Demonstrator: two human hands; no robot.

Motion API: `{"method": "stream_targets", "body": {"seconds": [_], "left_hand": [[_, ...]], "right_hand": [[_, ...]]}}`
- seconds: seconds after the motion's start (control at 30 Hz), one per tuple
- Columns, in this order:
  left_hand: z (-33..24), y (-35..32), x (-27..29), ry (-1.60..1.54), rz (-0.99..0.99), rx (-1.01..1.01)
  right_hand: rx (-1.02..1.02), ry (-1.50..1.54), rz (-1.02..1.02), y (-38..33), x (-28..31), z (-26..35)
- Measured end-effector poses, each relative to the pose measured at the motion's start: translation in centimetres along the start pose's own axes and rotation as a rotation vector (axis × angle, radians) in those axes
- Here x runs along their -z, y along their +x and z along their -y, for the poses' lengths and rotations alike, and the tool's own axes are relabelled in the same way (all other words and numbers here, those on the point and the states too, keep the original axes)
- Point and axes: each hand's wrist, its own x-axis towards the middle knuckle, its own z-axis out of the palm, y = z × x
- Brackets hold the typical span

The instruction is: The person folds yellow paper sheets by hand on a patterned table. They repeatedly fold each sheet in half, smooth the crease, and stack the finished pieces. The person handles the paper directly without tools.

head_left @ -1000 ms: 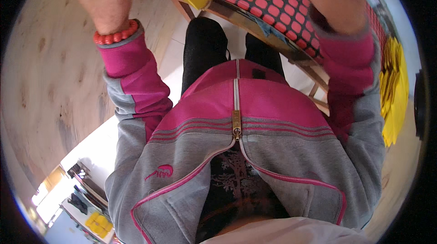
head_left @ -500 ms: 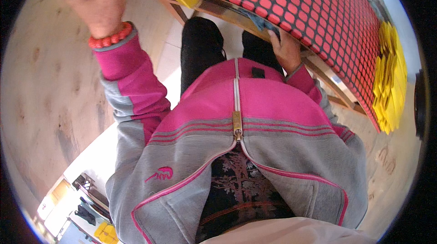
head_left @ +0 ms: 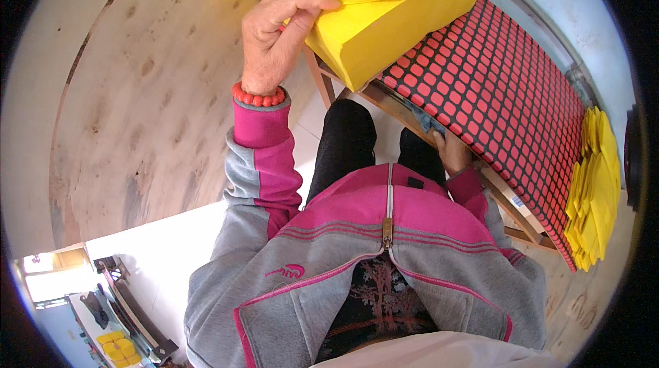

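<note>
My left hand point(head_left: 274, 38), with a red bead bracelet at the wrist, pinches the edge of a large yellow bag point(head_left: 384, 38) between thumb and fingers. The bag looks like thin fabric, has a boxy folded shape, and lies over the far left end of a red-and-black patterned tabletop point(head_left: 494, 86). My right hand point(head_left: 453, 152) is at the near edge of that table, low beside my thigh. Its fingers are partly hidden under the edge, close to a bluish cloth point(head_left: 424, 119) in the gap below the top. Whether they grip anything is unclear.
A pile of flat yellow pieces point(head_left: 592, 189) hangs at the table's right end. A wide plywood surface point(head_left: 137, 107) fills the left. Wooden table framing point(head_left: 515, 213) runs near my legs. At lower left are yellow items point(head_left: 118, 347) beside dark objects on a far table.
My left hand and the yellow bag now show further right and lower, with much more of the bag visible. The whole view has shifted too. My right hand stays at the table's edge.
</note>
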Motion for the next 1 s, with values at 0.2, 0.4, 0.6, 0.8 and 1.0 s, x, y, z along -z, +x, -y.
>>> {"method": "stream_targets", "body": {"seconds": [0.2, 0.4, 0.6, 0.8, 1.0], "left_hand": [[0.0, -0.1, 0.2, -0.018, 0.037, 0.004], [0.3, 0.1, 0.4, 0.046, 0.054, -0.039], [0.1, 0.0, 0.2, -0.063, 0.042, 0.020], [0.0, -0.1, 0.6, -0.066, 0.053, 0.087], [0.1, 0.0, 0.8, -0.158, 0.052, 0.119]], "right_hand": [[0.563, 0.604, 0.405, -0.7, 13.3, 5.2], [0.928, 0.518, -0.117, 6.1, 24.0, 10.4], [1.069, 0.425, -0.335, 13.5, 23.3, 15.5], [1.160, 0.448, -0.361, 15.5, 22.3, 16.7], [1.002, 0.645, -0.241, 15.7, 20.9, 16.8]]}}
